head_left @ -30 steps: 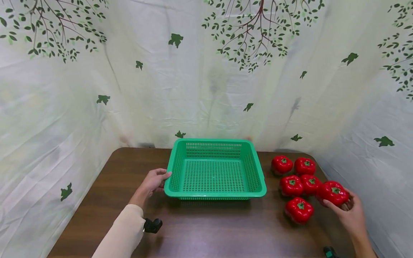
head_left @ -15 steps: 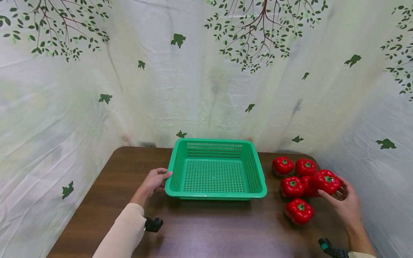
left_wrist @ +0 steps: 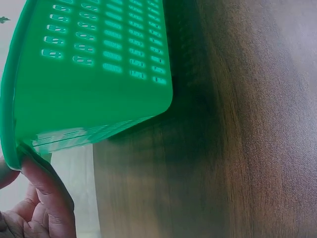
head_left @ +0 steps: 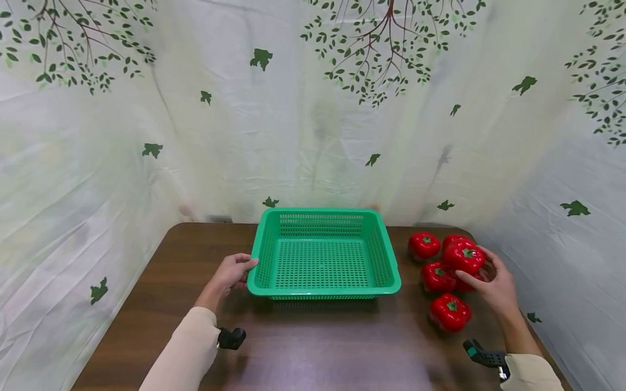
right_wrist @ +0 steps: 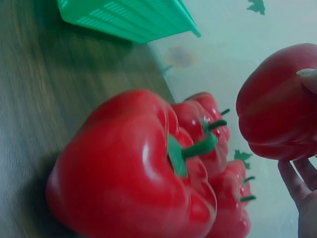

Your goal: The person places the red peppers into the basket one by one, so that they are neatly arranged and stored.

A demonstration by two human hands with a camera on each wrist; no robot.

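Observation:
My left hand [head_left: 236, 272] pinches the left rim of a green plastic basket [head_left: 324, 291]. In the left wrist view the thumb and a finger [left_wrist: 47, 191] close on the corner of the basket's rim [left_wrist: 9, 99]. My right hand [head_left: 496, 282] grips a red bell pepper [head_left: 462, 257] with a green stem. The right wrist view shows this held bell pepper [right_wrist: 280, 106] raised above the others, fingers under and beside it. Below it several more red bell peppers sit on the table, one nearest the front [head_left: 450, 313]. The held pepper partly hides two of them.
The brown wooden table [head_left: 337, 347] carries the basket at its middle back and the peppers on its right. A white curtain [head_left: 293, 136] printed with leaves hangs behind and along both sides. A black wrist mount [head_left: 232, 339] sticks out beside the left sleeve.
My right hand has moved left with the bell pepper, from the right side of the group to over its back peppers. My left hand has stayed at the basket's rim.

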